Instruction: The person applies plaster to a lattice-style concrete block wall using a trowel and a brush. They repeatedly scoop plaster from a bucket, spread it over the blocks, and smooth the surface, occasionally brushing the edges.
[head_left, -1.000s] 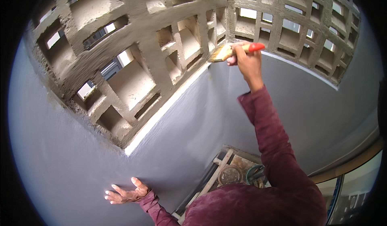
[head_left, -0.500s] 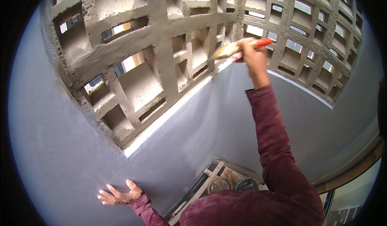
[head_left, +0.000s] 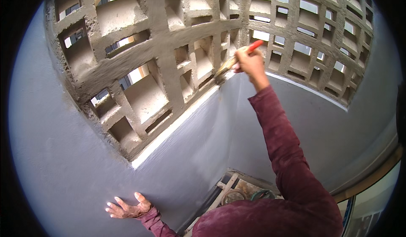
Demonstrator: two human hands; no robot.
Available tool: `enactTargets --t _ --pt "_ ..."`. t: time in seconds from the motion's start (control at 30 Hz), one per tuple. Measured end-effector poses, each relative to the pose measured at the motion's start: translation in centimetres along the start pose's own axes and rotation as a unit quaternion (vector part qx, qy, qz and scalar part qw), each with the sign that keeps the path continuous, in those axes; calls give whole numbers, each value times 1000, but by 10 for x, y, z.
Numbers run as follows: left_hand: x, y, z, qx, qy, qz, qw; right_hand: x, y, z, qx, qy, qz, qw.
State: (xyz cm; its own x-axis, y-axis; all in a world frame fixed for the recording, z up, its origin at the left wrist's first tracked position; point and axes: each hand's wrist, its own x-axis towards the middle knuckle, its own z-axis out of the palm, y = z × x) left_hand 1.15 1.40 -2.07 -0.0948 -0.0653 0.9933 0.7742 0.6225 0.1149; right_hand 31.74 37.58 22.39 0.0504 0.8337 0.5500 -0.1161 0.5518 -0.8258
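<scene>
My right hand (head_left: 250, 64) grips a paintbrush (head_left: 226, 69) with a red-tipped handle. Its dark bristles touch the lower edge of the concrete lattice (head_left: 160, 38), where the lattice meets the white ledge (head_left: 175, 129) near the corner. Lower on the left, my left hand (head_left: 128, 208) lies against the grey wall (head_left: 173, 182) with its fingers spread and nothing in it.
A second lattice panel (head_left: 292, 61) fills the wall on the right, above a pale sill. Below me is a wooden platform (head_left: 230, 181) with a round container (head_left: 234, 197) and a green-rimmed one (head_left: 263, 194). A brown curved edge (head_left: 372, 172) runs at the lower right.
My right hand has moved left and down with the paintbrush, and the bristles now point more steeply down at the lattice's bottom edge. My left hand stays on the wall.
</scene>
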Motion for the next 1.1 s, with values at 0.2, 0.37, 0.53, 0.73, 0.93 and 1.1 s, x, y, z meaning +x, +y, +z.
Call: enactTargets --t 0.2,0.37,0.53,0.73,0.93,1.1 --pt "3 -1 -3 1 7 1 1000 47 -50 19 74 11 -147 986" --pt "4 -6 -6 14 8 1 1000 30 -68 -6 -23 69 -230 970" --pt "2 0 -1 -5 5 -7 1000 34 -18 13 -77 22 -133 988" --pt "0 -4 -7 5 -7 -3 1000 45 -85 18 17 113 -302 947" --pt "1 -1 -5 -11 0 -10 1000 15 -31 21 -101 41 -73 991" --pt "-2 -1 -3 -13 -5 -2 1000 51 -78 21 -46 29 -183 982"
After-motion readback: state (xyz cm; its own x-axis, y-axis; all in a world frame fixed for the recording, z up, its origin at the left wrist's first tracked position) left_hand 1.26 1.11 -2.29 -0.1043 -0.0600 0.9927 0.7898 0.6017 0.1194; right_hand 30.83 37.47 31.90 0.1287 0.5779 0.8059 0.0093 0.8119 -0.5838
